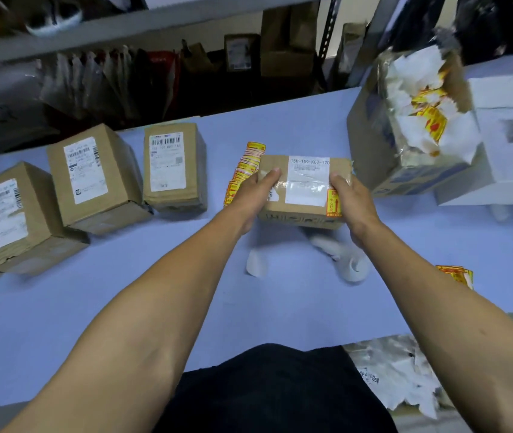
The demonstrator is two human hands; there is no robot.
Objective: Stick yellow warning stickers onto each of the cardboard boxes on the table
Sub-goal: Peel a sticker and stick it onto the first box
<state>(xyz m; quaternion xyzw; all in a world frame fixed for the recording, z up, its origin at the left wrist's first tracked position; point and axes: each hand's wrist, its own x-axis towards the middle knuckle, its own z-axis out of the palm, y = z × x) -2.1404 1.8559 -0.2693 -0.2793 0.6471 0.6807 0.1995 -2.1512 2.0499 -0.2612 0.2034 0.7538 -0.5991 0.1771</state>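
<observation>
Pale blue tabletop (280, 307) fills most of the frame, metal shelving (124, 23) across the top. Upper right: open carton (371, 126) stuffed with white backing paper and yellow sticker scraps, tilted, just beside a white box (511, 145). Left side: three sealed cardboard boxes in a row, each with a white shipping label up, far-left box (14, 220), middle box (92, 179), third box (174, 167). Centre frame: you hold a small cardboard box (305, 189) above the tabletop, label up, yellow warning sticker (334, 203) on its lower right corner. Your left hand (253, 195) grips its left end, fingers curled on top; your right hand (353, 201) grips the right end, thumb by the sticker. Strip of yellow stickers (246, 170) lies behind your left hand. Peeled white backing papers (349, 264) lie below the box. More yellow stickers (456, 275) at right, by your forearm.
</observation>
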